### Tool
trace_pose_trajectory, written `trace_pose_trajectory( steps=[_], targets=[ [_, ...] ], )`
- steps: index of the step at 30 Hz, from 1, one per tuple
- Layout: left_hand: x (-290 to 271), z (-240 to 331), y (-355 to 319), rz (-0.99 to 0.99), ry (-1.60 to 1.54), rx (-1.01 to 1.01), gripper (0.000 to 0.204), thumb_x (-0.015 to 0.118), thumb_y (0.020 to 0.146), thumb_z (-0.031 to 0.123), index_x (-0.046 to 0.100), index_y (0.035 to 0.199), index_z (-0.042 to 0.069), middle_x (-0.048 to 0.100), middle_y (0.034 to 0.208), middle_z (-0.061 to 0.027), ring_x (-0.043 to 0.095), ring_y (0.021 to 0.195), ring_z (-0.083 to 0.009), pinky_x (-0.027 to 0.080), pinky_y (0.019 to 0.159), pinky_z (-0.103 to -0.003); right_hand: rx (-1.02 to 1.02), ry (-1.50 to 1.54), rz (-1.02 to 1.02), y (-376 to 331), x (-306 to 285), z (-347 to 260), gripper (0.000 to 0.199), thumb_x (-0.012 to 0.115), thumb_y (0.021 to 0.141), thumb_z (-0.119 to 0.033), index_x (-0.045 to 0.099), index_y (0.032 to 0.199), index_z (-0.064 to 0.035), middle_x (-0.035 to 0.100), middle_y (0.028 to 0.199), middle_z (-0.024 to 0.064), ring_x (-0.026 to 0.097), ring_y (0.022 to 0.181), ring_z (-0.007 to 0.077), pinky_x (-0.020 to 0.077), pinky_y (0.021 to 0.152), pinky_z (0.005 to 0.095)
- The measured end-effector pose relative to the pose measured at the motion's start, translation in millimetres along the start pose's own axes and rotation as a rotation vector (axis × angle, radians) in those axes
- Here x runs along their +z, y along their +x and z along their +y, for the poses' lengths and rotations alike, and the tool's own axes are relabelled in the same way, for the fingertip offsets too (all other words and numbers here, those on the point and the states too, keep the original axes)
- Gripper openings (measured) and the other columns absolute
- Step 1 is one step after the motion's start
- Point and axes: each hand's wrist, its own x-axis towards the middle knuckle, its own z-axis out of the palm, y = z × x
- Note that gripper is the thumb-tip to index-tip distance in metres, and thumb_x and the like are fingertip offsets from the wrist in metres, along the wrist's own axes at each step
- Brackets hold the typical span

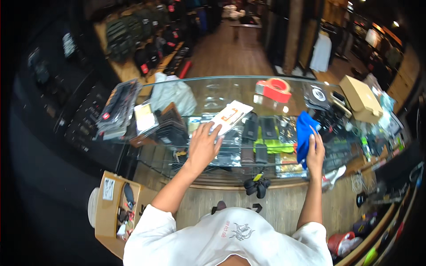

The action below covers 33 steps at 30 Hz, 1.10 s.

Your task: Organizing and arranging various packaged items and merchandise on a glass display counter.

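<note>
My left hand [204,145] is closed at the near end of a flat white packet [230,118] with an orange print, thumb and fingers on its edge. The packet slants away to the right over the glass counter [222,78]. On the right, a bright blue cloth item [304,135] hangs from my right hand [316,150], its fingers closed round the right side. How the cloth is folded cannot be made out. Between my hands, dark cases [269,127] and a yellow-green item [277,146] show in or under the glass.
A red tape roll [277,90] lies near the counter's far edge. Plastic-wrapped packs [116,108], dark wallets [172,125] and a whitish plastic bag [177,95] crowd the left. A tan box [361,99] stands right. An open cardboard box [106,217] sits below left.
</note>
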Motion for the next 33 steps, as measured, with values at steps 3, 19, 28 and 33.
trace_pose_trajectory(
  steps=[3, 19, 28, 33],
  targets=[
    [9, -21, 16, 0.0, 0.014, -0.071, 0.043, 0.074, 0.089, 0.029, 0.067, 0.125, 0.008, 0.061, 0.125, -0.0137, 0.055, 0.12, -0.0329, 0.047, 0.098, -0.045, -0.086, -0.134, -0.044, -9, 14, -4, 0.035, 0.048, 0.108, -0.022, 0.065, 0.131, -0.0034, 0.054, 0.145, 0.0232, 0.044, 0.143, 0.0343, 0.031, 0.118, 0.0405],
    [-90, -122, -106, -0.033, 0.287, -0.312, 0.076, 0.081, 0.077, 0.054, 0.059, 0.137, 0.012, 0.056, 0.135, -0.0149, 0.045, 0.136, -0.0383, 0.029, 0.118, -0.054, -0.091, -0.032, -0.037, -13, 25, 0, 0.035, 0.047, 0.109, -0.022, 0.064, 0.13, 0.0003, 0.057, 0.143, 0.0212, 0.046, 0.142, 0.0325, 0.0313, 0.117, 0.0387],
    [-94, -55, -110, 0.458, -0.192, -0.354, 0.03, 0.068, 0.089, 0.0, 0.066, 0.118, -0.002, 0.071, 0.104, -0.0149, 0.07, 0.093, -0.0256, 0.054, 0.082, -0.032, -0.057, 0.131, -0.005, -17, 17, -9, 0.037, 0.046, 0.11, -0.023, 0.062, 0.129, 0.0043, 0.063, 0.133, 0.0171, 0.057, 0.126, 0.0263, 0.0376, 0.111, 0.0361],
    [-54, -17, -49, 0.392, -1.021, -0.62, 0.027, 0.065, 0.1, 0.009, 0.063, 0.122, -0.007, 0.068, 0.107, -0.0054, 0.061, 0.094, -0.0088, 0.05, 0.082, -0.025, 0.037, 0.305, 0.014, -20, 16, -8, 0.04, 0.045, 0.111, -0.027, 0.06, 0.133, 0.0028, 0.063, 0.133, 0.0142, 0.057, 0.123, 0.0212, 0.0397, 0.108, 0.0335]
  ],
)
